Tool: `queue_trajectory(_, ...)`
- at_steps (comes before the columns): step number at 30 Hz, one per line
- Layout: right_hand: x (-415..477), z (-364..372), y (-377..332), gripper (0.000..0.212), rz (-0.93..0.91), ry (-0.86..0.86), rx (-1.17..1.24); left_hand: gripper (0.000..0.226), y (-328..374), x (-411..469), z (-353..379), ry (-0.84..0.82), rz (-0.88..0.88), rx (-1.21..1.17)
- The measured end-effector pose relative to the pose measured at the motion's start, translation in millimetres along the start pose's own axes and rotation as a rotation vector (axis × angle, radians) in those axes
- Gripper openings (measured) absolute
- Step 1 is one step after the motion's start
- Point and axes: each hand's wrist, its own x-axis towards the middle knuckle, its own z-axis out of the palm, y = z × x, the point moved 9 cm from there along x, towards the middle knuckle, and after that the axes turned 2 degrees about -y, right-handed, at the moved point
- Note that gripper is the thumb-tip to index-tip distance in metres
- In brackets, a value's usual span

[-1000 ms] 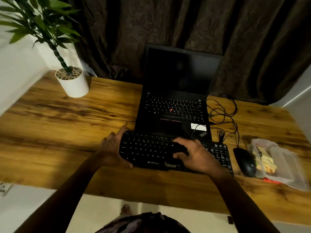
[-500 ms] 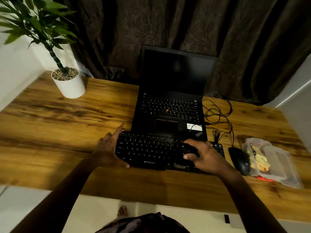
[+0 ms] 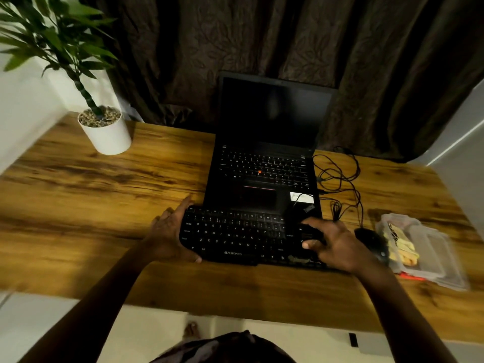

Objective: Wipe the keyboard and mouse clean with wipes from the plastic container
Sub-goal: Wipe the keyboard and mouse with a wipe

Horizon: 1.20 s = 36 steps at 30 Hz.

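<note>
Fingers (image 3: 183, 208) of the left hand (image 3: 170, 231) wrap the left end of the black keyboard (image 3: 235, 234), one lying along its far corner and the thumb hooked under the near edge, so that end is firmly gripped. Over on the other side, the right hand (image 3: 337, 244) sits on the right part of the keyboard with its fingers (image 3: 314, 222) bent down over the keys and the thumb tucked in beneath them. Something dark lies under those fingertips, but from where I stand I cannot tell what it is, or whether the hand really has hold of it. The keyboard lies across the wooden table (image 3: 104, 205), its far edge overlapping the front of an open laptop (image 3: 264, 174) with a dark screen. Just right of the keyboard is the black mouse (image 3: 372, 244), and touching or nearly touching that, the clear plastic container (image 3: 442, 260) with yellowish wipes (image 3: 403, 244) inside. Tangled cables (image 3: 340, 179) lie beside the laptop, and a potted plant (image 3: 104, 134) stands at the far left.
</note>
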Motion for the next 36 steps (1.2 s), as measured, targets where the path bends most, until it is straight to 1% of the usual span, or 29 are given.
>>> queue_trajectory(3,3,7,-4,0.056,-0.001,-0.01,0.02,0.17,-2,1,1,0.013,0.001,0.007)
queue_trajectory(6,8,17,-14,0.051,-0.026,-0.043,0.042,0.167,-1,1,1,0.029,0.01,0.005)
queue_trajectory(9,16,28,-9,0.054,-0.039,-0.083,0.057,0.165,2,-1,-1,0.03,0.027,-0.001)
queue_trajectory(11,13,21,-8,0.053,-0.038,-0.056,0.054,0.165,3,-2,-2,0.03,0.034,-0.003)
queue_trajectory(16,4,3,10,0.054,0.035,-0.016,0.017,0.166,2,-2,-1,0.018,0.017,0.005)
queue_trajectory(19,6,4,11,0.052,0.019,-0.006,0.018,0.169,2,-2,-1,0.009,0.014,0.003)
queue_trajectory(23,9,15,-4,0.048,-0.026,-0.031,0.079,0.164,0,-2,-1,0.014,0.015,0.009)
queue_trajectory(26,6,11,-9,0.049,-0.013,-0.03,0.074,0.164,1,-1,0,-0.006,-0.005,0.004)
queue_trajectory(31,-1,-1,6,0.058,0.017,0.014,0.007,0.176,2,2,1,-0.045,-0.035,-0.009)
queue_trajectory(34,0,2,8,0.057,0.016,0.015,0.014,0.168,5,-2,3,-0.046,-0.013,-0.034)
queue_trajectory(36,5,8,2,0.053,-0.01,0.006,0.044,0.163,12,-5,4,-0.01,0.017,-0.026)
